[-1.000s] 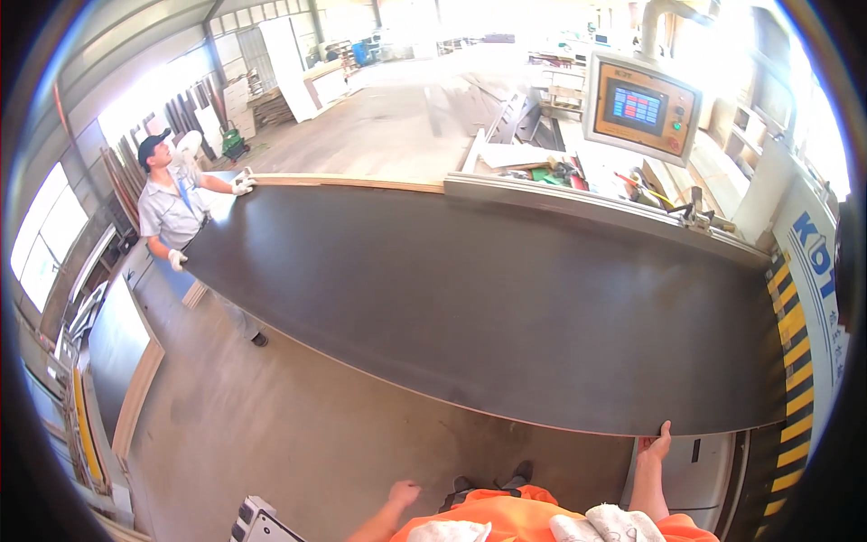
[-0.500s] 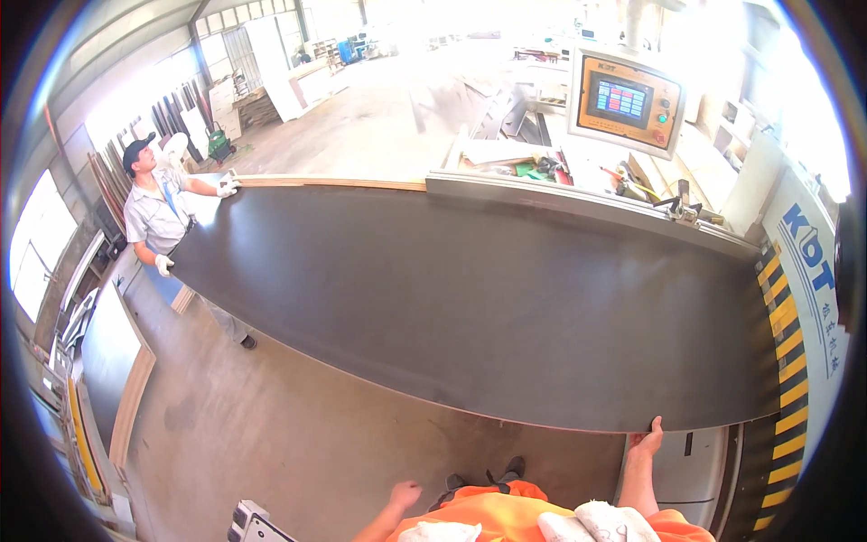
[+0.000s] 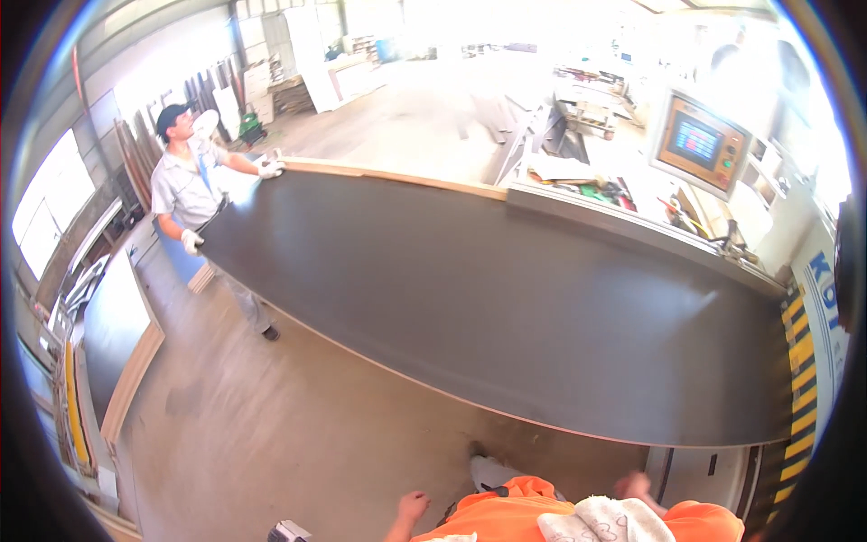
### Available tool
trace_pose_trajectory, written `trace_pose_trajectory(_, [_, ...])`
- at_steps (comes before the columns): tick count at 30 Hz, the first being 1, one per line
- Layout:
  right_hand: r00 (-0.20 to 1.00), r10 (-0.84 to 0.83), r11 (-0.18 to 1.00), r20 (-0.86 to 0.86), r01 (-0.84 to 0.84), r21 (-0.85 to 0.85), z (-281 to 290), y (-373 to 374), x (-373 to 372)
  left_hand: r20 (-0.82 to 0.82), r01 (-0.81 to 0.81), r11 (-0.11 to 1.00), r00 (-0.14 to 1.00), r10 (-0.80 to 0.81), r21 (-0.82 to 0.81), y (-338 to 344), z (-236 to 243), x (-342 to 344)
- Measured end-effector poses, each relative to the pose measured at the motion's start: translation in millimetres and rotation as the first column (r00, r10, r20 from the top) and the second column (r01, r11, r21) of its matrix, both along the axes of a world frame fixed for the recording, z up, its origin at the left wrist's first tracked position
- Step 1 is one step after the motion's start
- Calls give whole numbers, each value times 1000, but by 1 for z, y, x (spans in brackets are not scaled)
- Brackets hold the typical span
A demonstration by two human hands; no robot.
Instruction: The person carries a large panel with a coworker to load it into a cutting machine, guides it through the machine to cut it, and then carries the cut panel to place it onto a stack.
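Note:
A large dark board [image 3: 470, 298] with a pale edge lies across the saw table, its right end beside the yellow-black striped machine front. My left hand [image 3: 415, 504] hangs low over the floor, apart from the board, its fingers loosely curled with nothing seen in them. Just below the board's near edge is my right hand [image 3: 636, 486], smeared by motion and apart from the edge. At the far left end a co-worker [image 3: 185, 181] in a cap and white gloves holds the board with both hands.
A control panel with a lit screen [image 3: 697, 137] stands at the back right. Behind the fence [image 3: 632, 230] lie offcuts and tools. Stacked boards [image 3: 122, 334] stand at the left. Below me is bare concrete floor [image 3: 271, 434].
My right hand has let go of the board's near edge and drawn back toward my body. The view has turned left, so board, screen and co-worker appear shifted right.

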State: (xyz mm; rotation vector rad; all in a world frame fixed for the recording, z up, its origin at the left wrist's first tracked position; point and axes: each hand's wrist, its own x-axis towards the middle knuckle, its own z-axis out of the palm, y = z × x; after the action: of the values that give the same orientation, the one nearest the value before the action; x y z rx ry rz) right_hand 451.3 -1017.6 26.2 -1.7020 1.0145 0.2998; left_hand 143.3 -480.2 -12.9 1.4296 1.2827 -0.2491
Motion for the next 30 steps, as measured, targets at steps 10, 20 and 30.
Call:
trace_pose_trajectory(10, [195, 946, 51, 259, -879, 473, 274, 607, -35, -121, 176, 957, 981, -152, 230, 252, 54, 14])
trace_pose_trajectory(20, [-253, 882, -440, 397, -741, 507, 242, 953, -108, -80, -346, 845, 908, 410, 408, 433, 30, -162])
trace_pose_trajectory(30, [240, 935, 14, 262, -763, 647, 187, 1272, -206, -324, -466, 884, 841, 433, -30, 601, 11, -360])
